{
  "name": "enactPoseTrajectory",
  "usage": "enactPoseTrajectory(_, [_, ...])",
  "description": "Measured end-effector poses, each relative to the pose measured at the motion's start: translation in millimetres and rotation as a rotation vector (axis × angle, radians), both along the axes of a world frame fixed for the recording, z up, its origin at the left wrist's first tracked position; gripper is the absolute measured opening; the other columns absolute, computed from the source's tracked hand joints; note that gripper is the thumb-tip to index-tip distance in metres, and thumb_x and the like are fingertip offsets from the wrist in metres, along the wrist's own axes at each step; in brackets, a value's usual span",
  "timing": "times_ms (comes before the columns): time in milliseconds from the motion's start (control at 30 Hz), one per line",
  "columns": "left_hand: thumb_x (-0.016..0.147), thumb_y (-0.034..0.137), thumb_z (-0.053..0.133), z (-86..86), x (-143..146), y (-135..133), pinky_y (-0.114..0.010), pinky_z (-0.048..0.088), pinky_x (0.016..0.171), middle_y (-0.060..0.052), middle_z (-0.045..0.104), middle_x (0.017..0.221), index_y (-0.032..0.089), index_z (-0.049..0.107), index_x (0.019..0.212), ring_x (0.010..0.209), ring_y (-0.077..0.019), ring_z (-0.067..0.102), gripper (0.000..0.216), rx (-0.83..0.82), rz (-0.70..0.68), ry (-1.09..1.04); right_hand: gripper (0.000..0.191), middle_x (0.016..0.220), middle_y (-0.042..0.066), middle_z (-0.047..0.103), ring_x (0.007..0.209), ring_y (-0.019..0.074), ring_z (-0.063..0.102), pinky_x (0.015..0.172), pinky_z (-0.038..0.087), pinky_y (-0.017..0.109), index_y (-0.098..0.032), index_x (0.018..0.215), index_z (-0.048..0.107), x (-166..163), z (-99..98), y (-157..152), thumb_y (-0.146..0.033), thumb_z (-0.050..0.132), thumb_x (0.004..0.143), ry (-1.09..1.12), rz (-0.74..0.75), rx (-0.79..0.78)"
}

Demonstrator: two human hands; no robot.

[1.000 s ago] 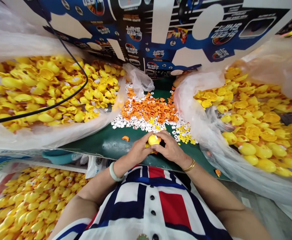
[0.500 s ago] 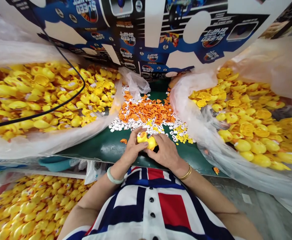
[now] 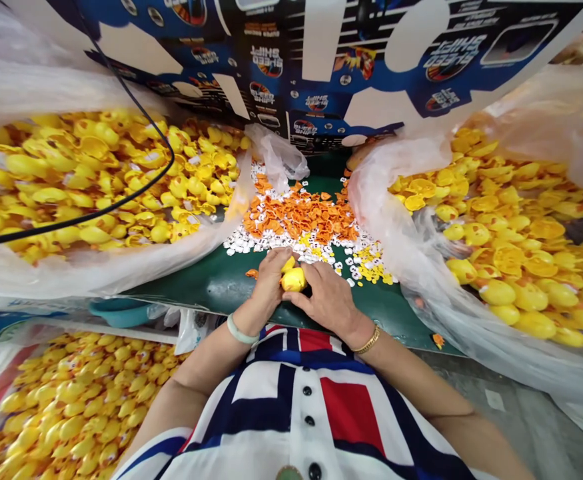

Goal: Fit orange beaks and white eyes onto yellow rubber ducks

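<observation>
Yellow duck [image 3: 294, 280]: inside the grip, between the two hands above the near part of the tabletop; glossy, two rounded lobes showing, the rest hidden by fingers
Left hand [image 3: 270, 277]: curled around the duck's left side, fingers bent over the far edge
Right hand [image 3: 330, 299]: thumb and forefinger bracket the duck's right side, so the grip is closed on it from both flanks
Duck's handling: probably light and hollow, a stiff thin-walled plastic, slick on its polished curves; it likely bears firm pressure, though a seam could slip
Duck's rounded flanks: likely the surest place to take hold, with opposed thumbs and fingertips
Orange pieces [image 3: 304, 217]: just beyond the grip, small curved plastic chips in a loose pile
White pieces [image 3: 244, 241]: beyond and left of the grip, flat, with dark marks
Small yellow bits [image 3: 371, 265]: beyond and right of the grip
Yellow shells [image 3: 96, 173]: well left of the grip, cupped and smooth, inside crinkled translucent plastic sheeting [image 3: 171, 263]
Tabletop [image 3: 196, 283]: under the grip, dark green, smooth, with a dull shine
</observation>
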State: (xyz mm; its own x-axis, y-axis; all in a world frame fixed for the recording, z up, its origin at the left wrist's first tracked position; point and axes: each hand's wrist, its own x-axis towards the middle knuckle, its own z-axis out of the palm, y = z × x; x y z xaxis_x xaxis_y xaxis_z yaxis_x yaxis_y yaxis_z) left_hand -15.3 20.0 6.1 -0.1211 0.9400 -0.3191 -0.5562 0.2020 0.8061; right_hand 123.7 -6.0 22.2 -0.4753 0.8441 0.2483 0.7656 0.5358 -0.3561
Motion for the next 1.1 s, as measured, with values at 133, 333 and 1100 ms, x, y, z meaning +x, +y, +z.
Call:
enactPoseTrajectory(133, [0.065,0.051,0.081,5.2,-8.9,-3.1,-0.027,0.051,0.067,-0.001,0.067,0.083,0.016,0.064,0.087,0.070,-0.0134,0.062,0.044,-0.128,-0.049,-0.199,0.049,0.100,0.010,0.062,0.092,0.0248,0.058,0.076,0.047,0.036,-0.019,0.130,0.052,7.2,3.3,2.0,-0.054,0.049,0.096,0.136,0.084,-0.081])
enactPoseTrajectory(333, [0.067,0.037,0.083,5.6,-12.6,-16.5,-0.026,0.050,0.066,-0.002,0.069,0.084,0.016,0.065,0.094,0.072,-0.0141,0.063,0.038,-0.170,-0.069,-0.156,0.040,0.096,0.008,0.063,0.088,0.0235,0.060,0.076,0.049,0.036,-0.019,0.125,0.056,8.9,4.6,-7.5,-0.047,0.053,0.096,0.099,0.181,-0.157])
enactPoseTrajectory(1100, [0.065,0.050,0.077,39.6,-223.4,-152.1,-0.045,0.046,0.079,-0.008,0.071,0.090,0.025,0.068,0.096,0.092,-0.0381,0.064,0.040,-0.598,-0.330,1.669,0.024,0.105,0.005,0.068,0.094,0.0179,0.066,0.081,0.049,0.031,-0.022,0.113,0.064,-32.3,-11.1,28.9,-0.029,0.045,0.102,0.069,0.380,-0.365])
